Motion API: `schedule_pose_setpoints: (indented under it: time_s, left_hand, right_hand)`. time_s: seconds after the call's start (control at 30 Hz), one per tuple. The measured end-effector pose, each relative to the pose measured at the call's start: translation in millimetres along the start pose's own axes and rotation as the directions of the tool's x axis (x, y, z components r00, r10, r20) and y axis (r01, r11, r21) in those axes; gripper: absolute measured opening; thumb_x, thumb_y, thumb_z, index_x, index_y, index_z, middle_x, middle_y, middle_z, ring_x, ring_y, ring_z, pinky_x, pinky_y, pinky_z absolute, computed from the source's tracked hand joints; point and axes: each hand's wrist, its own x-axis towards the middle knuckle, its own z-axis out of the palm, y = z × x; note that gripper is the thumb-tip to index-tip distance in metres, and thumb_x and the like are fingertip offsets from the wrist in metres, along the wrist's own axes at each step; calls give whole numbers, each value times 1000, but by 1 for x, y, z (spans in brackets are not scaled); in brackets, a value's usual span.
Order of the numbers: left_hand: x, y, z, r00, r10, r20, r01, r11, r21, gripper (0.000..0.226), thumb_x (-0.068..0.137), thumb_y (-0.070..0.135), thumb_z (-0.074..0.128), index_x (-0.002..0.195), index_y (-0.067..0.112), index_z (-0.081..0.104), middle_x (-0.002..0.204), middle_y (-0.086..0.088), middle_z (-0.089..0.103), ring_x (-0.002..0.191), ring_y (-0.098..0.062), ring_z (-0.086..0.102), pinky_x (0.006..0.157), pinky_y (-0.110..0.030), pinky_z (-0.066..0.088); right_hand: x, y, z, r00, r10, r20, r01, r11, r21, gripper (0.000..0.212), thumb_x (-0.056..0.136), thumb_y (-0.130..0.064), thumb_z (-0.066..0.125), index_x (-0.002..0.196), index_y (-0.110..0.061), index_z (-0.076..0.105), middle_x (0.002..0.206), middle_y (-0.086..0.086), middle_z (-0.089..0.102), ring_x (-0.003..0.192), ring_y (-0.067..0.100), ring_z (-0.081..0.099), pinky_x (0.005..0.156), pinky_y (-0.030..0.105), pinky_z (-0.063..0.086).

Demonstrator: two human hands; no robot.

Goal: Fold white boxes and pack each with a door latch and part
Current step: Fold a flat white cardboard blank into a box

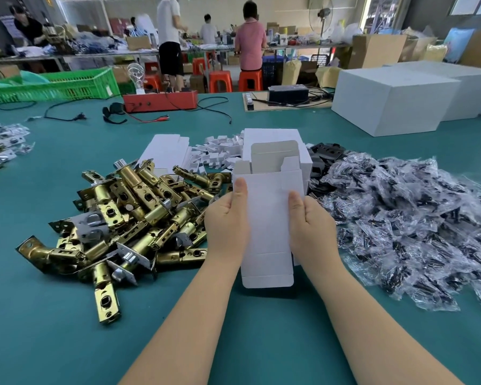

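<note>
box blank held upright between 2 hands, far end open.
left hand [226, 218] and right hand [311, 220] each grip a long edge of the white box [267, 218], thumbs on its near face; long axis runs away from the person, open flaps pointing far. door latches [128, 215] lie just left, nearer the left hand; bagged parts [406, 218] lie right.

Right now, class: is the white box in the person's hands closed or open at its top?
Open. The white box has its top flaps standing up, with the grey inside showing.
</note>
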Motion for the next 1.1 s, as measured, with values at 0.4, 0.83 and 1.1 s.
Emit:
schedule_pose_setpoints:
  time_s: [0.4,0.83,1.1]
  left_hand:
    - [-1,6,-5,918,-86,387,163,972,-170,35,104,29,41,91,13,70,91,1,73,85,-12,67,71,-22,52]
    - [5,12,-9,923,-38,383,176,927,-332,49,80,22,51,128,31,53,116,6,66,95,-14,69,71,-30,57]
    - [5,9,-10,905,-89,416,231,924,-306,26,95,13,52,119,21,59,105,-3,71,89,-19,68,70,-31,58]
  right_hand:
    - [10,3,-10,990,67,-124,-38,974,224,43,103,-32,36,62,-20,36,56,-9,39,46,1,36,47,18,26]
    - [5,-5,-16,931,-158,329,-123,712,691,72,82,-10,59,147,-26,32,129,5,61,109,27,63,81,43,56]
    - [5,2,-13,939,-74,335,-148,795,589,56,75,-22,69,122,-43,48,96,1,73,86,22,69,69,38,57]
